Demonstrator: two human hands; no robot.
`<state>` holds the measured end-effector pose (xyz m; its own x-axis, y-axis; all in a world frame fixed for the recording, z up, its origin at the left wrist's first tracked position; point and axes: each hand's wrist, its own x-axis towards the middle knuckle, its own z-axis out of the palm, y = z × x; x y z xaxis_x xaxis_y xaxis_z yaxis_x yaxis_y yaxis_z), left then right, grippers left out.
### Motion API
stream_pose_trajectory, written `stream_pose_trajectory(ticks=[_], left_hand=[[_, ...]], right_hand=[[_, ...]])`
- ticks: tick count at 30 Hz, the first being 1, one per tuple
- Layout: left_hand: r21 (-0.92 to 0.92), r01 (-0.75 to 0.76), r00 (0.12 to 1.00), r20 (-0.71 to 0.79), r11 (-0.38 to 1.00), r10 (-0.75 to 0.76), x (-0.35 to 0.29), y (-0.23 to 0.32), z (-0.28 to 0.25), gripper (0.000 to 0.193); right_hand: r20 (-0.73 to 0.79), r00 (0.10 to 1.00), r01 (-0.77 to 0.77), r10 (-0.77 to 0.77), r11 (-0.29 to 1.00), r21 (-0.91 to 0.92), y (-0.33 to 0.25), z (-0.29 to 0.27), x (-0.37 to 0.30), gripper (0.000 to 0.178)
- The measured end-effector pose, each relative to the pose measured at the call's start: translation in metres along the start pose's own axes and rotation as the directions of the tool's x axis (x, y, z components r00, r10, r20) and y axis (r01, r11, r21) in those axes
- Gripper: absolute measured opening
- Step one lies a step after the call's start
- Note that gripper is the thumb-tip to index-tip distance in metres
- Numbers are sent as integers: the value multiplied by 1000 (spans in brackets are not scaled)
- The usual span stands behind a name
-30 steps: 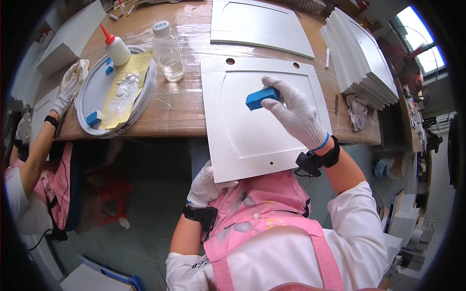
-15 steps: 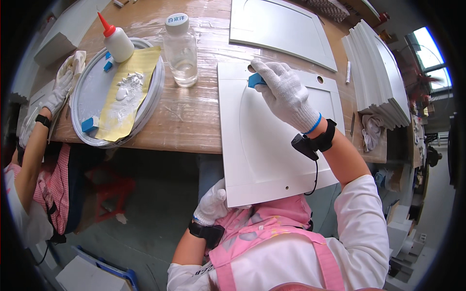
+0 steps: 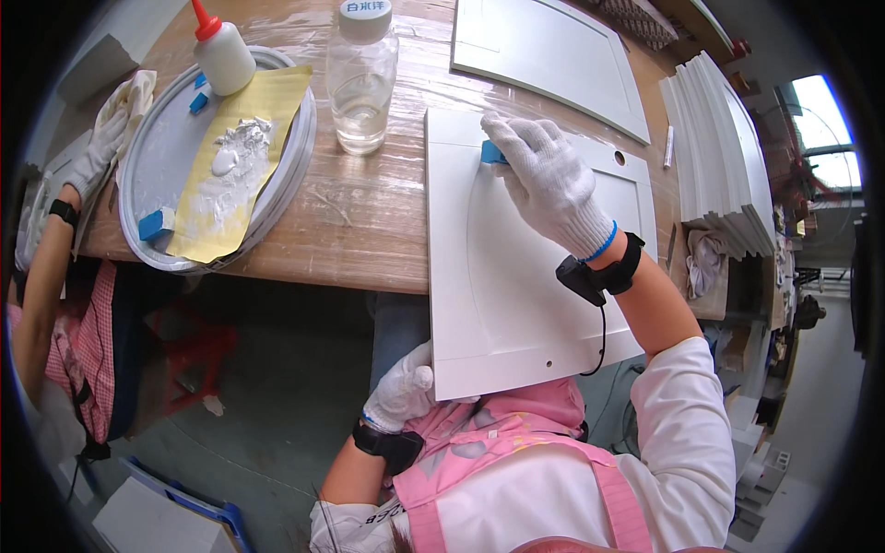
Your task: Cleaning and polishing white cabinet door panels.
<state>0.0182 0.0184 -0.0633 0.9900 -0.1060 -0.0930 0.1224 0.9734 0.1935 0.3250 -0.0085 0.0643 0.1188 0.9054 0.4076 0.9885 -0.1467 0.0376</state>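
A white panel (image 3: 516, 276) with a recessed middle lies tilted, its far part on the table edge and its near edge over my lap. My right hand (image 3: 546, 180), in a white knitted glove, is closed on a small blue block (image 3: 493, 153) and presses it to the panel near its far left corner. Part of the block is hidden under the fingers. At the panel's near left corner, my gloved left hand (image 3: 406, 387) grips the edge from the side, thumb on the outside; its other fingers are partly hidden beneath.
Left on the table are a round grey lid (image 3: 138, 198) with yellow sandpaper (image 3: 198, 226) bearing white paste, a red-tipped squeeze bottle (image 3: 224, 60) and a clear bottle (image 3: 361, 101). Another panel (image 3: 553, 60) lies beyond; stacked panels (image 3: 714, 157) stand right. A co-worker's gloved hand (image 3: 100, 152) is far left.
The view has shifted slightly. My right hand and the blue block have slid a little toward me along the panel, and the hand now covers the far left hole. My left hand keeps its grip.
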Motion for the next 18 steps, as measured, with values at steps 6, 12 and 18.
stream_pose_trajectory(ticks=[6,12,18], left_hand=[[30,-11,1000,2,999,11,1,2,3,96],[21,2,1000,12,1000,-2,1,4,6,95],[16,1,1000,16,1000,-2,0,0,-1,95]], right_hand=[[27,999,36,-34,997,-67,0,-3,0,54],[16,997,82,-81,993,-80,3,-1,2,56],[33,995,92,-90,993,-72,0,-3,-1,57]])
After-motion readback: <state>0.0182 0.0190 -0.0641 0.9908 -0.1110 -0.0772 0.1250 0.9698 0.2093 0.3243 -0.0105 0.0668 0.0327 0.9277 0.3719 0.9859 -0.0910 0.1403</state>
